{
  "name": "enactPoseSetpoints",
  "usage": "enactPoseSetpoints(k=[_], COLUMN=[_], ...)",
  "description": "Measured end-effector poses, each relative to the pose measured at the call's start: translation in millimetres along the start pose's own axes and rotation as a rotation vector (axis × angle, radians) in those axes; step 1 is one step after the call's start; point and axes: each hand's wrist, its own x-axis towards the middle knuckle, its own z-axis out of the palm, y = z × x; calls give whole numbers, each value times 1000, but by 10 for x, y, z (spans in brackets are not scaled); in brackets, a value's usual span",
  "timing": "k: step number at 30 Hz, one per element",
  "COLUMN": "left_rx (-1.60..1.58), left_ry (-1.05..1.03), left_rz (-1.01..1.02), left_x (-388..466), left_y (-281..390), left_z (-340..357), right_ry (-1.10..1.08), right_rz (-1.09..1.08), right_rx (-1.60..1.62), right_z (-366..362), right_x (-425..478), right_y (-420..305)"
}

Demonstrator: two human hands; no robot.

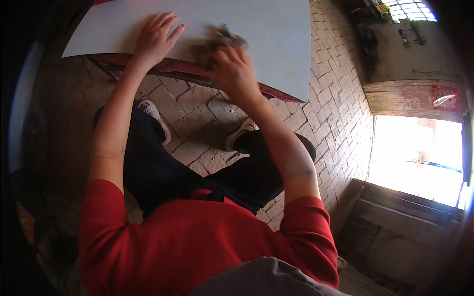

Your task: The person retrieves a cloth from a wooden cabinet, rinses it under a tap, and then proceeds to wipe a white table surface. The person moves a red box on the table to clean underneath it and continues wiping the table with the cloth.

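Observation:
A pale flat tabletop [281, 44] with a dark red frame below it lies in front of me. My left hand [157, 35] rests palm down on it near the front edge, fingers spread and holding nothing. To its right, my right hand [235, 68] grips a crumpled grey-brown cloth [224, 39] against the tabletop, close to the same edge. Both the cloth and the right fingers are blurred, and part of the cloth is hidden by that hand.
Below the table is a herringbone brick floor [192, 107], with my feet in light shoes [157, 120] on it. A bright open doorway [414, 155] is at the right, above a wooden piece [392, 222] at lower right. Something red [102, 1] touches the table's far left.

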Motion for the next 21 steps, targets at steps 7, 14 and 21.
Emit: enactPoseSetpoints(k=[7,14,21], left_rx=[38,22,-47], left_ry=[-50,-32,-50], left_rz=[-83,-100,-147], left_x=[4,21,77], left_y=[110,142,219], left_z=[-65,-108,-268], right_ry=[-14,-280,-391], right_rz=[623,649,939], right_rx=[-73,-71,-158], right_z=[-751,-381,299], right_x=[-1283,-750,105], right_y=[768,1838,3094])
